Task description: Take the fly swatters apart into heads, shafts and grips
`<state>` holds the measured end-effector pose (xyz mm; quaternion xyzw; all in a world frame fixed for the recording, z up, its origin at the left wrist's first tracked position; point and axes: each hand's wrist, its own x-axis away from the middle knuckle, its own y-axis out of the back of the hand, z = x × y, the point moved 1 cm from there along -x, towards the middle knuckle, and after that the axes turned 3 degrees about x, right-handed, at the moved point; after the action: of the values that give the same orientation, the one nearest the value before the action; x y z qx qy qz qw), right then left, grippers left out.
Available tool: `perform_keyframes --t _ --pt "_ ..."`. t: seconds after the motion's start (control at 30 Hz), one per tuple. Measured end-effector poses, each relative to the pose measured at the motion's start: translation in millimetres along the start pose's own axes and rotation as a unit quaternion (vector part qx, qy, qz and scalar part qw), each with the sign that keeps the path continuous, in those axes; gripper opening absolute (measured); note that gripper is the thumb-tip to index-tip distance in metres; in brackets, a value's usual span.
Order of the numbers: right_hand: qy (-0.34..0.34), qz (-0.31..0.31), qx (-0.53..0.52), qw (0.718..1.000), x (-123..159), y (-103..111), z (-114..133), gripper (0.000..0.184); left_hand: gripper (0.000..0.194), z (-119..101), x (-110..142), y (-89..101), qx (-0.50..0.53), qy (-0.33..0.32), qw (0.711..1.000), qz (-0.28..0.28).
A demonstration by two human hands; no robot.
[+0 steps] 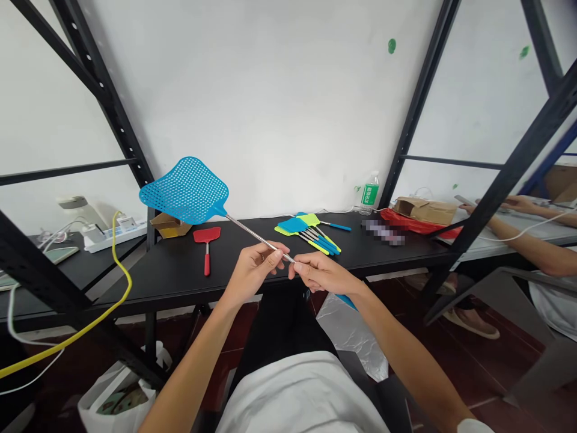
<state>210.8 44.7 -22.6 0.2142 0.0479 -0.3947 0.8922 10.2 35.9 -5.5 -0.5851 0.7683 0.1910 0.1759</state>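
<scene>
Both my hands grip a blue fly swatter (187,191) by its thin metal rod. Its perforated head points up and to the left. My left hand (259,267) pinches the rod between thumb and fingers. Just to the right, my right hand (321,272) is closed around the rod's lower part, and a blue handle end shows below the right wrist. On the black table beyond, a red fly swatter (207,248) lies to the left. A pile of blue and yellow-green fly swatters (309,230) lies farther right, their metal rods extended only a little.
A water bottle (370,193) stands by the wall, near a blurred patch and a cardboard box (426,210) on red plastic. A small box (170,226) and a power strip (116,233) are at left, with a yellow cable (124,294). Another person's arm (518,234) shows at right.
</scene>
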Motion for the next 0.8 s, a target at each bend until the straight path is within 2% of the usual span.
perform_keyframes --t 0.23,0.47,0.57,0.63,0.8 --pt "-0.007 -0.004 0.016 1.000 1 0 2 0.049 0.034 4 -1 1.4 0.002 -0.019 0.999 -0.036" --pt "-0.026 0.007 0.052 0.998 3 3 8 0.049 0.035 3 -3 26.4 0.007 -0.034 0.990 -0.133" --pt "-0.023 0.010 0.052 0.998 2 2 9 0.047 0.036 3 -4 29.1 0.017 -0.036 0.987 -0.154" --pt "-0.021 0.017 0.056 0.998 2 1 9 0.044 0.038 2 -4 24.6 0.012 -0.036 0.989 -0.140" --pt "0.000 0.049 0.017 0.999 0 -5 7 0.043 0.039 1 2 -0.4 -0.040 -0.024 0.998 -0.047"
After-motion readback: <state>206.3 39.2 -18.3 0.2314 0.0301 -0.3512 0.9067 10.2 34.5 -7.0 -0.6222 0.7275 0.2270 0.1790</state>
